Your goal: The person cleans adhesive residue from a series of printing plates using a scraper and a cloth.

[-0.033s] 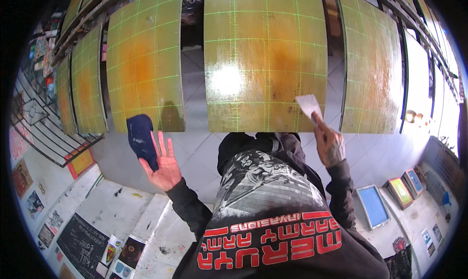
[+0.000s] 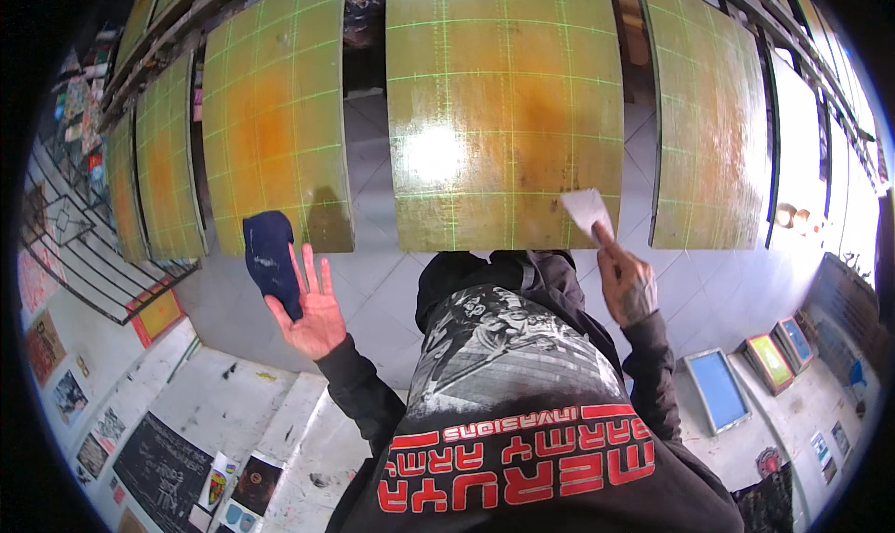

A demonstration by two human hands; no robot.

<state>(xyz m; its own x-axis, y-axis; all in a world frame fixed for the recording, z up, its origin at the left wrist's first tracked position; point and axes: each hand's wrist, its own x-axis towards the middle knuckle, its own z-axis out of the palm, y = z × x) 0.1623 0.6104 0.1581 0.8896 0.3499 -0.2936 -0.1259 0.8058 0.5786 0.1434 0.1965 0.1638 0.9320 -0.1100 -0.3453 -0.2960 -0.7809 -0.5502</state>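
Observation:
My left hand [image 2: 315, 319] is turned palm up over the gap before the boards, its fingers stretched out. A flat dark blue cloth piece [image 2: 270, 253], rounded at its upper end, rests in it between the thumb and index finger. Closed round the handle of a scraper [image 2: 584, 209] with a pale, flaring blade, my right hand [image 2: 629, 286] is at the near right corner of the middle board [image 2: 508, 114]. The blade shows over that corner; whether it touches the surface I cannot tell. Green grid lines and orange-brown stains cover the board.
More gridded boards [image 2: 270, 95] stand to the left, with another [image 2: 704, 114] to the right, gaps between them. A black metal rack [image 2: 79, 244] is at far left. Behind me, a white ledge holds framed screens [image 2: 716, 391] and prints [image 2: 254, 486].
The scraper and my right hand have come slightly nearer to me, and the blade's angle has turned a little. My left hand and the cloth piece have barely moved.

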